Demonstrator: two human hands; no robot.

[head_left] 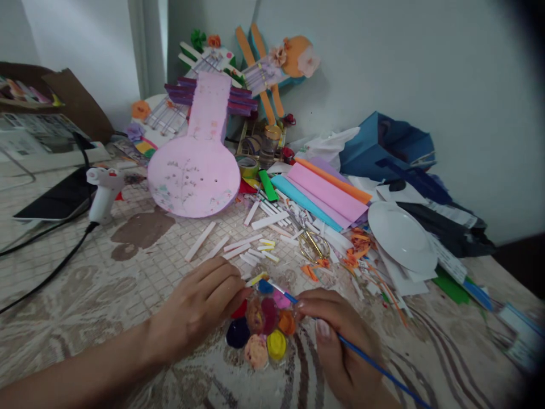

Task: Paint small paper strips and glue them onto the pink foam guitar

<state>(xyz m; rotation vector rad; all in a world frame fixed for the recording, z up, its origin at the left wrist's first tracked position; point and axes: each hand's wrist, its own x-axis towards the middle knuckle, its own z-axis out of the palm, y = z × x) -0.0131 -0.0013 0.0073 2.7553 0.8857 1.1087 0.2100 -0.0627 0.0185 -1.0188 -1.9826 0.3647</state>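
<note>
Messy table (85, 295) first: a paint tray (261, 332) with cups of blue, yellow, pink and orange paint sits between both hands. Left hand (200, 304) curls on its edge. Right hand (340, 341) pinches a blue brush (366, 358). White plate (400, 236) lies beyond the right hand.

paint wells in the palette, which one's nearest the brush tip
The blue well at the palette's far edge; the paintbrush tip lies right by it, while the yellow, dark blue and peach wells sit nearer the person.

Soft, dim, even indoor light, faint shadows on the wall (426, 68), wide-angle bending at edges, dark vignette at right corners, slight blur on the hands, no glare
</note>
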